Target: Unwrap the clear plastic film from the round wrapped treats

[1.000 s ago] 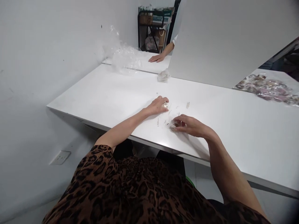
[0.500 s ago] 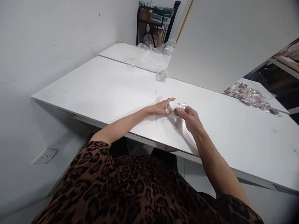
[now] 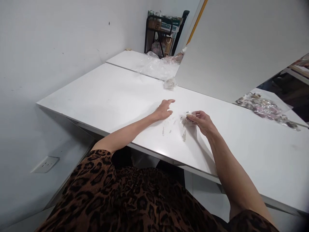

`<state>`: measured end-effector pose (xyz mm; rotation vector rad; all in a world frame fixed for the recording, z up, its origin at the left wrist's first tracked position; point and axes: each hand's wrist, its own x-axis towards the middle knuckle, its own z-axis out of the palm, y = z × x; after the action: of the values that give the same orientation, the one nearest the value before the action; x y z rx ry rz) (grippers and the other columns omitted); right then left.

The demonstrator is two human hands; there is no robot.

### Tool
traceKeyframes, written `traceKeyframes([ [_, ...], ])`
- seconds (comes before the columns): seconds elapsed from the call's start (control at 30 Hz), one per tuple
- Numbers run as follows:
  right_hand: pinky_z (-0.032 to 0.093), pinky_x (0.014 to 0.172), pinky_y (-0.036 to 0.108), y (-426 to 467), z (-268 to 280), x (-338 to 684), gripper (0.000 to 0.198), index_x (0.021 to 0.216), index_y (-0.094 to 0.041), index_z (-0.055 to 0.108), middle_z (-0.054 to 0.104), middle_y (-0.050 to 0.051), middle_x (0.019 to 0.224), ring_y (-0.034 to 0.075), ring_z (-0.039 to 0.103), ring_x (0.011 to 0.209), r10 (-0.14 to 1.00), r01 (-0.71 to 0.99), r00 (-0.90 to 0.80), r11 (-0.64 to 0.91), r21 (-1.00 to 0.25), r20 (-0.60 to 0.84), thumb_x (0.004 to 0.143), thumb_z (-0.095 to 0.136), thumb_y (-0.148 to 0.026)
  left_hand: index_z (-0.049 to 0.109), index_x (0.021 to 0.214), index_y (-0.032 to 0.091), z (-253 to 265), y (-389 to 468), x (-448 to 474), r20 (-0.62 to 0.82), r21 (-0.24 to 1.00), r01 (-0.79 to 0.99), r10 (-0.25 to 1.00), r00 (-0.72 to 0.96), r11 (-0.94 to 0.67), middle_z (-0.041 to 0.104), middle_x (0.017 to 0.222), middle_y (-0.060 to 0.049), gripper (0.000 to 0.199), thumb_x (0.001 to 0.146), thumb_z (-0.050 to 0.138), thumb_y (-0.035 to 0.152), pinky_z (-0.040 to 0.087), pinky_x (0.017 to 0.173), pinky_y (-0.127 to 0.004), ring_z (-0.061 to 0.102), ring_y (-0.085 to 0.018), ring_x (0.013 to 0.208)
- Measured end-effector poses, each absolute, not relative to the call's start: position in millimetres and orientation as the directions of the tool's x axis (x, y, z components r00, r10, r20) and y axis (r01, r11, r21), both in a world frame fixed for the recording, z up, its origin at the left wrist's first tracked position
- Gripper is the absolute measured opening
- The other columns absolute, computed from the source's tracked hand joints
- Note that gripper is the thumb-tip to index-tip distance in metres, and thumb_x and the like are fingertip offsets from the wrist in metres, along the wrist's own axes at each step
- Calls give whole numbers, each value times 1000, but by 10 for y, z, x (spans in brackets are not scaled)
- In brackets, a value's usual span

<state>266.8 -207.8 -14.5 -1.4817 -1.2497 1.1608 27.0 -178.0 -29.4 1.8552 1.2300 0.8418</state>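
My right hand (image 3: 202,121) pinches a small clear plastic bag (image 3: 184,121) just above the white table (image 3: 96,93). What the bag contains is too small and blurred to tell. To its left, my left hand (image 3: 164,110) is open over the table, fingers and thumb apart, with nothing visible in it. Between and below the hands lie faint smudges or clear scraps on the table top. Another crumpled clear packet (image 3: 170,83) rests by the table's far edge, beyond both hands.
Past the seam, loose clear plastic (image 3: 156,64) covers part of a second table, where another person's hand (image 3: 178,58) shows. A tall pale panel (image 3: 231,48) rises along the far edge. Several bagged items (image 3: 265,108) lie at the right, and a black cart (image 3: 159,30) stands behind.
My left hand has let go of the small shiny packet end and opened, moving slightly left. My right hand still holds its bag. Another person's hand has appeared at the back.
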Motion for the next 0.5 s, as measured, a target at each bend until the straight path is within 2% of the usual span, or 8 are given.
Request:
traceKeyframes([
  [0.1, 53, 78, 41, -1928, -280, 2690, 69, 97, -20, 60, 69, 9, 97, 26, 65, 91, 995, 465, 95, -34, -884, 12, 57, 85, -69, 47, 151, 15, -252, -1543, 188, 127, 761, 591, 955, 266, -266, 43, 155, -18, 64, 87, 53, 19, 39, 119, -44, 49, -30, 139],
  [0.2, 50, 99, 53, -1908, -402, 2637, 74, 126, -18, 61, 65, 19, 128, 37, 58, 121, 983, 668, -7, 143, -730, 186, 73, 73, -68, 45, 152, 12, -146, -1192, 212, 147, 653, 712, 966, 214, -257, 41, 159, -21, 63, 91, 55, 21, 31, 124, -48, 40, -35, 147],
  [0.27, 46, 106, 57, -1953, -431, 2603, 74, 139, -18, 57, 62, 21, 136, 39, 54, 131, 963, 708, -143, 261, -656, 229, 83, 65, -65, 43, 154, 15, -99, -902, 296, 153, 603, 769, 977, 148, -211, 37, 163, -21, 63, 93, 56, 24, 29, 123, -51, 37, -38, 149],
  [0.37, 44, 110, 56, -2050, -399, 2596, 65, 145, -20, 57, 65, 19, 135, 37, 57, 130, 920, 707, -329, 389, -591, 212, 95, 53, -62, 39, 158, 20, -137, -459, 473, 166, 562, 812, 983, 74, -156, 30, 168, -20, 69, 93, 63, 29, 26, 123, -53, 32, -41, 153],
  [0.43, 46, 110, 53, -2098, -359, 2614, 64, 148, -22, 55, 67, 16, 135, 35, 60, 128, 908, 686, -381, 404, -606, 173, 99, 48, -63, 40, 158, 21, -222, -214, 576, 191, 558, 818, 981, 37, -140, 28, 169, -21, 74, 90, 69, 30, 25, 122, -52, 32, -42, 153],
  [0.5, 48, 108, 50, -2117, -331, 2633, 63, 150, -25, 54, 68, 14, 135, 32, 63, 127, 904, 649, -403, 393, -651, 144, 101, 45, -64, 46, 154, 22, -313, -42, 627, 222, 588, 797, 975, 5, -138, 35, 165, -20, 70, 90, 70, 30, 27, 121, -53, 36, -42, 150],
])
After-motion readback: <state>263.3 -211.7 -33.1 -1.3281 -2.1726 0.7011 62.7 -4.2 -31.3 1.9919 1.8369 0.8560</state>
